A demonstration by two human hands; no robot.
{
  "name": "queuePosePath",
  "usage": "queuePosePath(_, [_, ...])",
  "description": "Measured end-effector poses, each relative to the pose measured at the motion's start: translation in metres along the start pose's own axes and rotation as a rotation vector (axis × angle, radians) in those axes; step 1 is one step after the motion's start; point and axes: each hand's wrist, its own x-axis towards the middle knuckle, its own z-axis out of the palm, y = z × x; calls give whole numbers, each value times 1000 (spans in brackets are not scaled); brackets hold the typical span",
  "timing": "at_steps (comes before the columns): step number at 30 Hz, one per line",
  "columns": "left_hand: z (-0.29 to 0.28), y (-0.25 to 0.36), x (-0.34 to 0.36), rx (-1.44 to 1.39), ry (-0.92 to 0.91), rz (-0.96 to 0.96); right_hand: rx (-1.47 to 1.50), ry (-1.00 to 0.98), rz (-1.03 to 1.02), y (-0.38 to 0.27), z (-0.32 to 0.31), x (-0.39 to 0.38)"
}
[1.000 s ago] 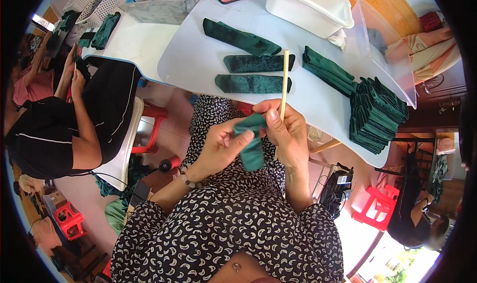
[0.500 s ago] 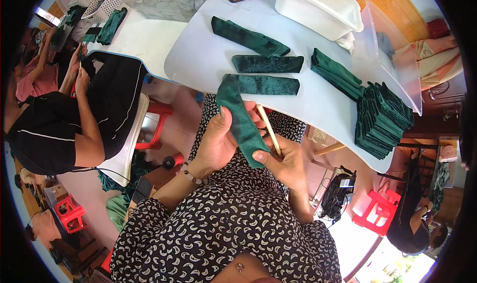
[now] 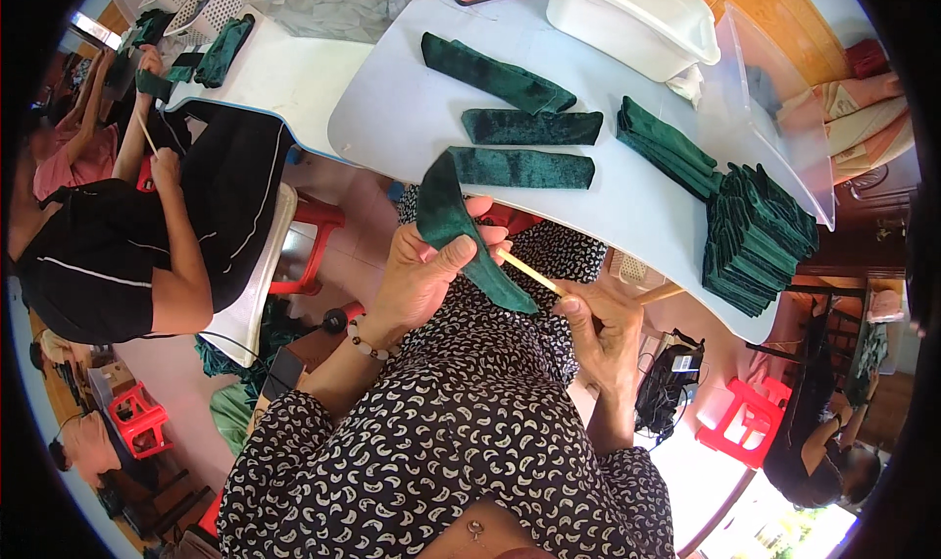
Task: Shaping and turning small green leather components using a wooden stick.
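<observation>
1. Pale table (image 3: 632, 198), three laid-out green strips (image 3: 532, 127) on it;
2. fanned green stack (image 3: 760, 240) at the table's right end;
3. bent green velvet strip (image 3: 444, 206), held above the lap by the table's near edge;
4. left hand (image 3: 421, 275), clamped on that velvet strip, thumb across it;
5. right hand (image 3: 608, 329), pinched on a slim pale stick (image 3: 529, 271);
6. the stick's far tip, just beside the left fingers.

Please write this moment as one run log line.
left hand: holds green fabric strip | right hand: holds pale stick | table: loose green strips, green fabric stack, white tub
</observation>
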Motion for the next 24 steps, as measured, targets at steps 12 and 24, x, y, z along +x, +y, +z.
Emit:
queuePosePath(12, [1, 0, -2, 147, 13, 3, 18, 10, 35, -1, 1, -2])
queuePosePath(24, [-5, -2, -5, 122, -56, 5, -13, -34, 64, -3, 1, -1])
